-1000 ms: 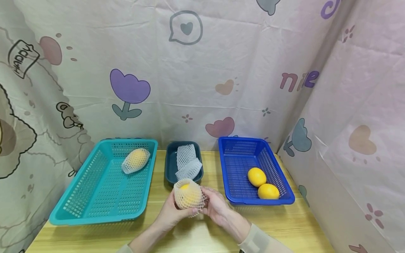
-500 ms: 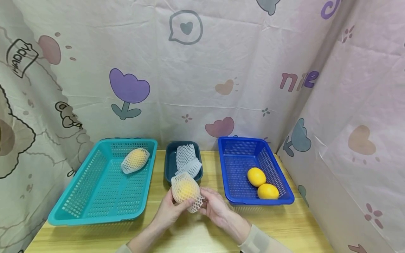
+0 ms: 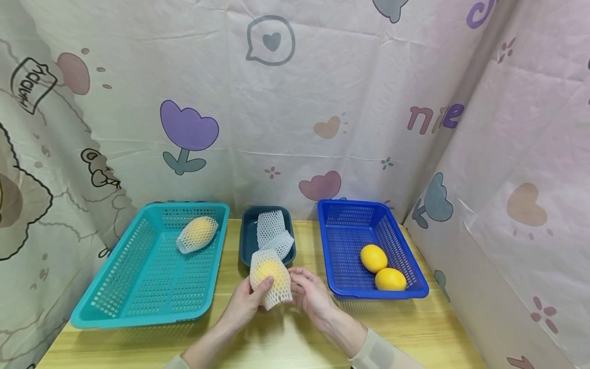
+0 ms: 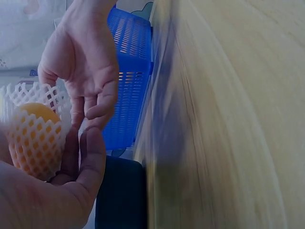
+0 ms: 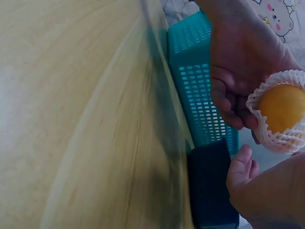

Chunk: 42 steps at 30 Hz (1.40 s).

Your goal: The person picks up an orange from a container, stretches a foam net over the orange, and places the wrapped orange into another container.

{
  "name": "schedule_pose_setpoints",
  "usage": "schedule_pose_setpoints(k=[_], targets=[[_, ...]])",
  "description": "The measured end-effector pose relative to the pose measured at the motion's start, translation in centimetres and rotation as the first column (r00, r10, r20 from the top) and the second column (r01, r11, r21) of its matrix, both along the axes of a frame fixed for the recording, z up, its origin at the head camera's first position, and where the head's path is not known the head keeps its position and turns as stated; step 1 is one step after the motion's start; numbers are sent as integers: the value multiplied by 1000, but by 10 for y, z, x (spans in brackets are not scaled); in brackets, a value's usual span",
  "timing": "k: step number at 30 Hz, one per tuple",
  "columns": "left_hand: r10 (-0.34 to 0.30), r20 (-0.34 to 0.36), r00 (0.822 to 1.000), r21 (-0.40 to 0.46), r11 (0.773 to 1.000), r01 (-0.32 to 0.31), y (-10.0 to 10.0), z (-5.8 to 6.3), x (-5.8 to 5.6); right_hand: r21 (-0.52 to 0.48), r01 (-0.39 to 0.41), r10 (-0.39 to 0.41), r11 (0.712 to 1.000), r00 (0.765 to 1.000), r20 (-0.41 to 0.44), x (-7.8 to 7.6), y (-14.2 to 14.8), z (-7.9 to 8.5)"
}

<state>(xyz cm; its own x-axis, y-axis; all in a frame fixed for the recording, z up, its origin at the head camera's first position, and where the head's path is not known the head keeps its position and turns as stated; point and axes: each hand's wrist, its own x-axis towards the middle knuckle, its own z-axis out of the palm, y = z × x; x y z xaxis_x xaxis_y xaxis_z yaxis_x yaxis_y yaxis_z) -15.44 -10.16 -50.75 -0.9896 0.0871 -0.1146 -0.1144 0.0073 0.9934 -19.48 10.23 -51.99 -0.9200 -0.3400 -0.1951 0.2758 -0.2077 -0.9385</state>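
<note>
In the head view, my left hand (image 3: 245, 298) holds a lemon (image 3: 269, 270) wrapped in a white foam net sleeve (image 3: 279, 295), thumb lying across its front. The sleeve's end spreads loose toward me. My right hand (image 3: 315, 296) is at the sleeve's right side, fingers loosely bent and at or near the mesh; whether they touch is unclear. From the left wrist, yellow-orange skin of the lemon (image 4: 40, 112) shows through the sleeve's opening. The right wrist view also shows the bare end of the lemon (image 5: 282, 109), with my right hand (image 5: 267, 191) below.
A teal basket (image 3: 149, 320) on the left contains one netted lemon (image 3: 199, 233). Behind my hands, a small dark tray (image 3: 249, 233) holds flat foam net sleeves (image 3: 271, 225). On the right, a blue basket (image 3: 343, 293) has two bare lemons (image 3: 374, 258). A patterned curtain surrounds the table (image 3: 295, 343).
The netted lemon has turned in my left hand, its loose sleeve end swinging toward me. My left thumb has moved up its front. My right fingers have drawn slightly off the sleeve's lower end.
</note>
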Motion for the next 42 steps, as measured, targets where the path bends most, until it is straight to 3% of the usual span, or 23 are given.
schedule_pose_setpoints(k=[8,18,32,38,42], targets=[[-17,5,1000,-60,998,17,0,1,0,57,-32,42,998,983,-179,3,-2,6],[-44,-26,999,-170,985,39,0,5,2,66,-103,117,992,960,-256,4,0,2],[-70,-34,997,-216,975,61,-2,7,4,31,-83,88,996,978,-191,0,2,0],[-86,-21,996,-94,992,83,-2,7,3,-97,-148,137,984,984,-115,0,4,-2],[-165,-11,986,-25,986,164,-2,8,0,-140,-202,189,969,977,-96,2,4,-3]])
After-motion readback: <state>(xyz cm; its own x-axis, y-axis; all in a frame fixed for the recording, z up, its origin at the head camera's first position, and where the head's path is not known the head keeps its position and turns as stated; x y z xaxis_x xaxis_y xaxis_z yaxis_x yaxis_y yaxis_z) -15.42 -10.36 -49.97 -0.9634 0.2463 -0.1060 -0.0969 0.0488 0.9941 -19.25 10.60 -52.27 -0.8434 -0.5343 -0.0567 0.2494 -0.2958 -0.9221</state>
